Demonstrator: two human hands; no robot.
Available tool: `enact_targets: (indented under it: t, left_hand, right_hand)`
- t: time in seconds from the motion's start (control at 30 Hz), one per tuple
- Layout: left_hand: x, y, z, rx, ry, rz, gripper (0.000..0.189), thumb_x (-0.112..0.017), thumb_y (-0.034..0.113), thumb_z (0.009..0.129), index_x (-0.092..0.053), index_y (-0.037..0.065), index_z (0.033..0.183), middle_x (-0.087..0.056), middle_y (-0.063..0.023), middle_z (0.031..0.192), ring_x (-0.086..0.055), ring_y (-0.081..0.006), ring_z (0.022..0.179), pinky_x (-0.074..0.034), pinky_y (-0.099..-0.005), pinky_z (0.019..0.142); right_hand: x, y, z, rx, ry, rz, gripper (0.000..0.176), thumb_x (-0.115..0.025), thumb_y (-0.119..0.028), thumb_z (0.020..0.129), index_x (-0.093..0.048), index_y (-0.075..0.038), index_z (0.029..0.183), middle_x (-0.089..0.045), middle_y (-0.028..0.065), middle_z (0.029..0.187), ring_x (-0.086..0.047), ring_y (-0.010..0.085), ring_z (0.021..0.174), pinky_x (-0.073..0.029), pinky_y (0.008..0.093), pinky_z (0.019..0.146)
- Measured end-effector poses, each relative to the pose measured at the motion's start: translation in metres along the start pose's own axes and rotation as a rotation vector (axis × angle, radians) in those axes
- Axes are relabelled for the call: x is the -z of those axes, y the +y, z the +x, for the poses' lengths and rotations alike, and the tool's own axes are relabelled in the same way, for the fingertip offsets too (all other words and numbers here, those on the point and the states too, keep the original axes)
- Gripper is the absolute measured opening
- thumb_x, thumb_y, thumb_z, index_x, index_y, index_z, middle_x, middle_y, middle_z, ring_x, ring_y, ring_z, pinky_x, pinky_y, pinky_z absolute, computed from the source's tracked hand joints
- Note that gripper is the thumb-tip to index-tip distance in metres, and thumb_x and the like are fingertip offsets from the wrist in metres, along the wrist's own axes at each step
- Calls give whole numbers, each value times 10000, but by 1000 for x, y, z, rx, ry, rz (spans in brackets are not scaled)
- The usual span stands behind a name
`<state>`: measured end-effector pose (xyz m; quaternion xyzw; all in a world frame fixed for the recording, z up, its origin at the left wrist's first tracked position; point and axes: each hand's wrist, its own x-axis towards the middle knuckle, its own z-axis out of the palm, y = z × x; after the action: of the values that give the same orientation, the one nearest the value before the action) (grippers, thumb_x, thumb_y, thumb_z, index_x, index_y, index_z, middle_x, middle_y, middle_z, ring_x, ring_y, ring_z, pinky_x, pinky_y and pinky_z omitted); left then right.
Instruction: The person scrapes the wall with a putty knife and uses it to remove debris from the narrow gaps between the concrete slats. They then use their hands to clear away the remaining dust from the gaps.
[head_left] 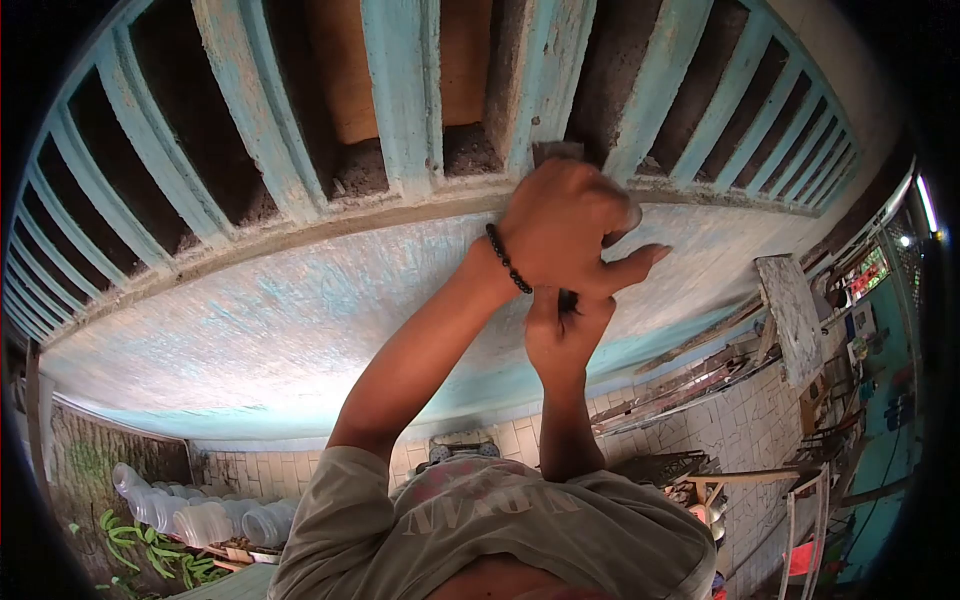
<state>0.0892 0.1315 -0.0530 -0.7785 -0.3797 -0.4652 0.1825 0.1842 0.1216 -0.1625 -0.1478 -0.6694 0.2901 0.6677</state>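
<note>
My left hand [570,225], with a black bead bracelet [508,260] at the wrist, is raised near the base of the worn blue slats [403,100]. Its fingers are curled and its thumb points right. A dark flat edge [558,152] shows just beyond the knuckles; what it belongs to is hidden. Directly below, my right hand [567,335] is closed and touches or nearly touches the left one. Something small and dark shows between its fingers, too hidden to name. Behind both hands is the wall [300,300], with patchy pale and blue paint.
Clear plastic containers [205,515] are at the lower left, by green plants [150,550]. A worn board [790,315] leans at the right, near a tiled floor [720,430]. Wooden frames [805,530] stand at the lower right. A ledge [400,212] runs under the slats.
</note>
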Motion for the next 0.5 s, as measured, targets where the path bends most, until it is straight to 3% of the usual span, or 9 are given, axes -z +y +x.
enact_targets:
  t: [0.13, 0.2, 0.3, 0.4, 0.5]
  left_hand:
    - [-4, -7, 5, -95, 28, 31, 512, -786, 341, 792, -449, 111, 483, -419, -31, 443, -469, -218, 404, -333, -346, 431]
    - [-4, -8, 11, -76, 48, -39, 520, -785, 341, 795, -439, 111, 481, -422, -31, 446, -464, -219, 403, -327, -350, 430]
    - [-3, -3, 7, -62, 53, -73, 524, -789, 331, 792, -431, 108, 480, -419, -28, 447, -450, -217, 398, -321, -352, 428]
    - [-6, -4, 2, -71, 51, -28, 523, -795, 306, 787, -425, 106, 477, -409, -25, 445, -430, -210, 390, -314, -348, 425]
    - [-6, -7, 9, -88, 78, -55, 526, -795, 290, 787, -413, 113, 472, -392, -25, 439, -417, -211, 383, -304, -346, 424]
  right_hand:
    - [-2, -2, 4, -44, 8, 24, 83, -619, -16, 977, -659, 54, 991, -604, 22, 649, -506, 41, 570, -351, 244, 517]
    - [0, -9, 16, 17, 23, -12, 67, -637, 8, 936, -660, 48, 983, -621, 63, 642, -534, 81, 542, -379, 284, 504]
    - [8, -9, 12, -11, -35, -73, 63, -635, 11, 933, -656, 53, 975, -615, 62, 625, -535, 80, 534, -378, 279, 502]
    - [6, -3, 3, -16, -11, -52, 97, -623, -24, 983, -655, 67, 981, -613, 5, 674, -502, 33, 593, -344, 230, 535]
    - [5, -7, 15, 4, -2, -31, 62, -636, 15, 929, -658, 54, 971, -591, 61, 596, -523, 96, 510, -376, 287, 498]
